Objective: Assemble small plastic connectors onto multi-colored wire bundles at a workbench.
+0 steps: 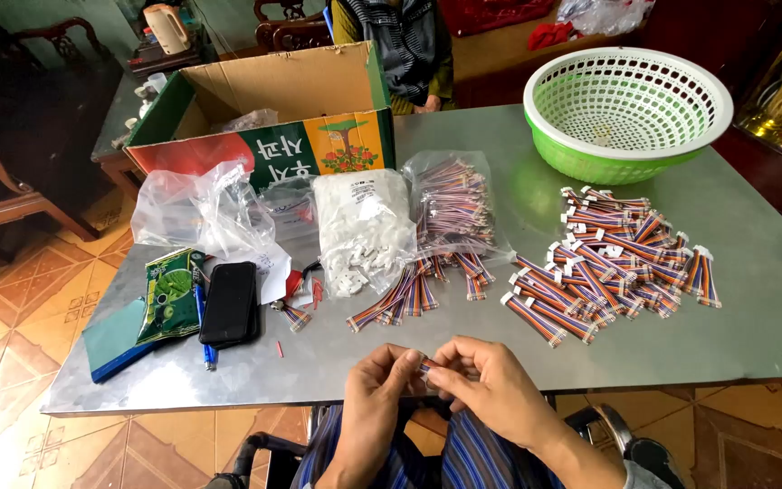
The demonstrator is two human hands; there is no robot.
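Observation:
At the table's near edge, my left hand point(380, 380) and my right hand point(486, 380) meet over a short striped ribbon cable piece point(429, 367), pinching it between the fingertips of both hands. Most of the piece is hidden by my fingers. Loose striped cable pieces point(414, 294) lie just beyond my hands, spilling from a clear bag of them point(452, 204). To their left sits a clear bag of small white connectors point(361, 226). A pile of cables with white connectors fitted point(613, 263) lies at the right.
A green and white plastic basket point(626, 109) stands at the back right. An open cardboard box point(273, 118) sits at the back left, with a person seated behind it. A black phone point(230, 303), a blue pen, a green packet and crumpled plastic bags lie at the left of the metal table point(753, 299).

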